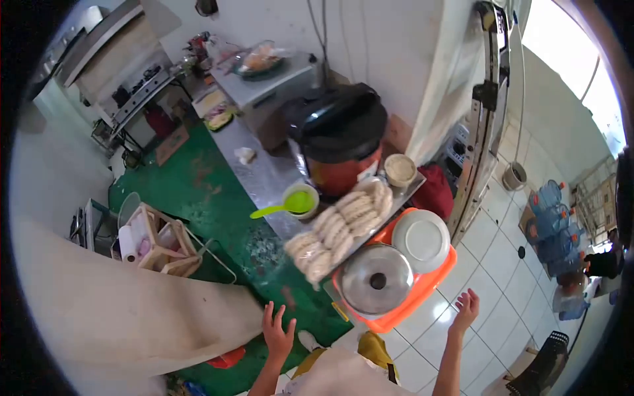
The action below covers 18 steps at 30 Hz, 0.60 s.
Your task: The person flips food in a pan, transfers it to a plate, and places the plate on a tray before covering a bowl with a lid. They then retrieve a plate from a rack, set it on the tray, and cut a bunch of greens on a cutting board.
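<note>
Both of my hands are raised and empty. My left hand (279,330) has its fingers spread, left of the orange tray and over the green floor. My right hand (466,309) is right of the tray above the white tiles, its fingers apart. Between them, the orange tray (432,288) holds a silver lid (376,279) with a dark knob and a pale round lid or plate (422,241). Beside the tray lies a plastic-wrapped pack of pale bundles (340,228) at the metal table's edge. A green spoon (271,211) rests in a small cup (302,200).
A black and red cooker (338,135) stands on the metal table (254,178), near a tub (400,170). A wooden stool (162,237) lies at left. Blue water bottles (555,224) and a doorframe (479,132) are at right.
</note>
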Motion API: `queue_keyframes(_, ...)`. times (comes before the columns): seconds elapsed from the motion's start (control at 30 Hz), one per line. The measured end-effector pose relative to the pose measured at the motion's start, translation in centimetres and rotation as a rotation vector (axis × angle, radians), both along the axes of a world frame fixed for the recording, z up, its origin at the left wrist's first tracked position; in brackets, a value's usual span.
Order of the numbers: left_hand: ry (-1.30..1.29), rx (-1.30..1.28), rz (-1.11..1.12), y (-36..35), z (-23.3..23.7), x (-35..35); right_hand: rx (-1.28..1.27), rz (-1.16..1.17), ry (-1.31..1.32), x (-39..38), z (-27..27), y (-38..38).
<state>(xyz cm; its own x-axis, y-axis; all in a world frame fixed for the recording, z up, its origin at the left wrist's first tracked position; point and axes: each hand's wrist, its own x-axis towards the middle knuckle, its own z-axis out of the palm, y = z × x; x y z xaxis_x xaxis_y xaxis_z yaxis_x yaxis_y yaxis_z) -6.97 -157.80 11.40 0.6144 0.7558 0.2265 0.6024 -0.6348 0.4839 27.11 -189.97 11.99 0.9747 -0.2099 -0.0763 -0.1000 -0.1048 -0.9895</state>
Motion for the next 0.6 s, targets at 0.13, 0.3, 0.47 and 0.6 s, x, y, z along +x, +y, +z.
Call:
queue_keyframes(0.13, -0.240, -0.158, 0.145, 9.2, 0.0, -2.2, 0.117, 0.146, -0.152, -8.0, 5.0, 13.4)
queue_keyframes(0.3, -0.937, -1.035, 0.402, 18.2, 2.4, -2.4, 0.283, 0.410, -0.090, -18.0, 8.5, 26.6)
queue_keyframes(0.47, -1.444, -1.573, 0.445, 27.7, 1.5, 0.1, 0.070, 0.661, -0.332, -20.4, 12.0, 29.6)
queue_keyframes(0.6, -1.659, -1.697, 0.492, 32.6, 2.5, 4.0, 0.009, 0.612, -0.403, -16.8, 16.5, 33.3)
